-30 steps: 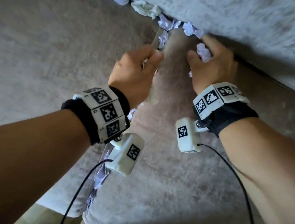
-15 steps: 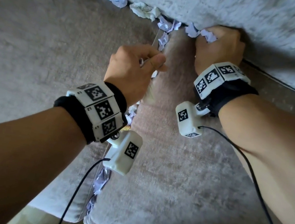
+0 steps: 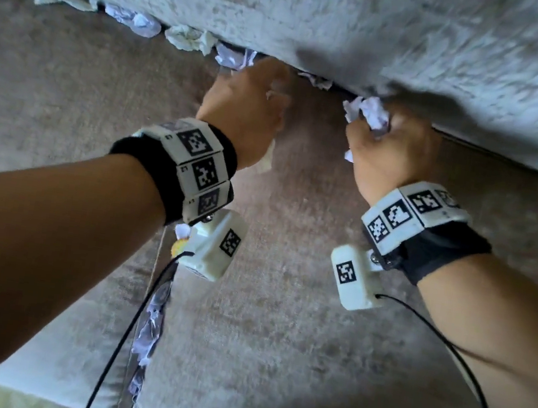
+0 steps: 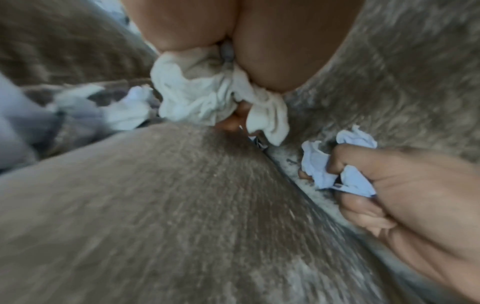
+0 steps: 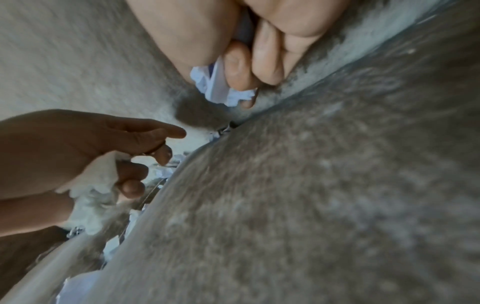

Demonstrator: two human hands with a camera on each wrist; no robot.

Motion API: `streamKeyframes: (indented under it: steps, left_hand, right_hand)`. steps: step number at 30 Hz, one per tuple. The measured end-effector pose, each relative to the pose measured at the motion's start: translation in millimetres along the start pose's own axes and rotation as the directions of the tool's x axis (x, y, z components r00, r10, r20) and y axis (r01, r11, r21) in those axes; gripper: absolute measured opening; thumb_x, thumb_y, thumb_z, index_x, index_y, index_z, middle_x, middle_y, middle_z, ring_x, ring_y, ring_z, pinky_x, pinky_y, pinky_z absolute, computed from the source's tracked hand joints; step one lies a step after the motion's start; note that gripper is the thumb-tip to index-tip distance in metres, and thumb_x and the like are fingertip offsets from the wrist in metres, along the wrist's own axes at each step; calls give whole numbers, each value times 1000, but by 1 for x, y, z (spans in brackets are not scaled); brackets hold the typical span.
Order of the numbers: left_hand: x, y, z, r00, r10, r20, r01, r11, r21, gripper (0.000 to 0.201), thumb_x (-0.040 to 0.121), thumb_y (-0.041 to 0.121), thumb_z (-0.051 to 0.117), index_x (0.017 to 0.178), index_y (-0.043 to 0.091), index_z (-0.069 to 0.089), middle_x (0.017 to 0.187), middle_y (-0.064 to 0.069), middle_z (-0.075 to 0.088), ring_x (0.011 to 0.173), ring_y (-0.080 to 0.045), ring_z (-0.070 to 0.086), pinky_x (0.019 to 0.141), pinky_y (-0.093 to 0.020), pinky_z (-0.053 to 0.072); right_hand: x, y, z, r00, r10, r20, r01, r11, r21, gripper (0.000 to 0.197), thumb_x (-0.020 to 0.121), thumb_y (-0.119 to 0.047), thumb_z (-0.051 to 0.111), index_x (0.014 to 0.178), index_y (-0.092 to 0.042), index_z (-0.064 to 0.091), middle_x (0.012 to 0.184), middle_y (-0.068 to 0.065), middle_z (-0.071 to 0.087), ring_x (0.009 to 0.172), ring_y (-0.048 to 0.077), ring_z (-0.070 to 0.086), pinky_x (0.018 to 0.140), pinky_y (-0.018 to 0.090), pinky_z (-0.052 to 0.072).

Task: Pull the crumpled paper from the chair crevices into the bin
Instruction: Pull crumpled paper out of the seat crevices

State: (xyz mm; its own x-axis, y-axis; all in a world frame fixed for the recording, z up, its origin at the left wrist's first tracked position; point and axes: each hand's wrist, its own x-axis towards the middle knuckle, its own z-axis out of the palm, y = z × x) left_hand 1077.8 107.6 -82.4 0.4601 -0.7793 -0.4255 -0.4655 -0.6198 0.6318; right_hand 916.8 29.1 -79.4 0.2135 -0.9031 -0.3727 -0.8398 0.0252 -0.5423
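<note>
Both your hands are clamped on paper: left hand (image 3: 244,110) on a wad (image 4: 207,96), right hand (image 3: 389,151) on another (image 3: 370,112). More scraps (image 3: 187,38) line the upper-left crevice; no bin visible.

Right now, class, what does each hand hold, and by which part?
The left hand grips a cream wad bunched in its palm; the right hand grips white crumpled paper around its middle.

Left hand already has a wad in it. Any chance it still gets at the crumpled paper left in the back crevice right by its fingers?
Probably yes. The left hand grips a white wad, but its index finger is extended and the crumpled paper sits exposed just beyond it, nothing between.
</note>
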Motion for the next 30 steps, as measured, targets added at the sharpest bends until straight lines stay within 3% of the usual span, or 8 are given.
streamKeyframes:
  steps: [3,6,9,12,17,24,27,30]
  left_hand:
    - [11,15,15,997,69,36,-73,989,126,40,90,26,47,127,33,58,103,-6,69,97,-29,63,86,-36,51]
    - [20,22,27,994,113,12,-112,954,279,40,91,25,52,131,28,57,116,-13,66,108,-36,58,84,-38,45]
    - [24,26,32,993,117,30,-120,952,283,40,86,30,50,124,25,61,110,-14,68,103,-37,60,84,-41,49]
    - [33,32,34,991,81,103,-112,930,349,42,85,32,47,123,24,64,114,-11,69,105,-37,61,89,-44,49]
    - [42,33,37,992,68,103,-106,897,430,35,90,35,48,120,20,60,115,-17,67,104,-42,59,88,-45,49]
    - [37,33,41,992,115,46,-123,880,458,30,94,35,51,111,17,68,107,-21,67,100,-44,59,82,-45,49]
    - [32,36,40,988,143,53,-152,880,450,37,84,35,47,103,13,70,98,-22,68,94,-44,60,77,-45,50]
    - [28,38,39,985,170,35,-167,870,465,29,87,28,52,101,11,71,96,-22,68,93,-43,60,76,-44,49]
  right_hand:
    - [1,10,-9,999,-14,-40,17,997,72,35,78,-40,66,77,-5,66,68,10,69,61,22,68,57,40,56]
    - [1,21,-13,999,14,-31,-10,991,137,44,70,-52,62,74,-8,65,66,5,69,60,23,69,53,43,57]
    - [-1,35,-15,999,38,-16,-35,983,183,44,65,-52,56,70,-8,60,76,0,74,63,24,70,56,44,58]
    - [-2,46,-17,999,36,-27,-28,972,232,36,68,-43,61,65,-7,55,74,2,74,61,25,70,54,45,58]
    - [-1,56,-19,999,38,-35,-28,969,244,31,70,-36,61,62,-7,51,73,1,73,62,19,71,50,43,57]
    - [-4,59,-24,999,5,-36,2,979,204,30,72,-34,62,61,-10,48,60,0,66,54,22,67,50,41,54]
    - [-6,59,-24,1000,-7,-27,12,978,208,32,75,-33,65,62,-9,49,53,-1,61,49,15,65,47,40,53]
    - [-8,57,-23,1000,-2,-7,4,978,209,24,76,-26,62,65,-6,52,50,-7,56,45,8,63,47,38,55]
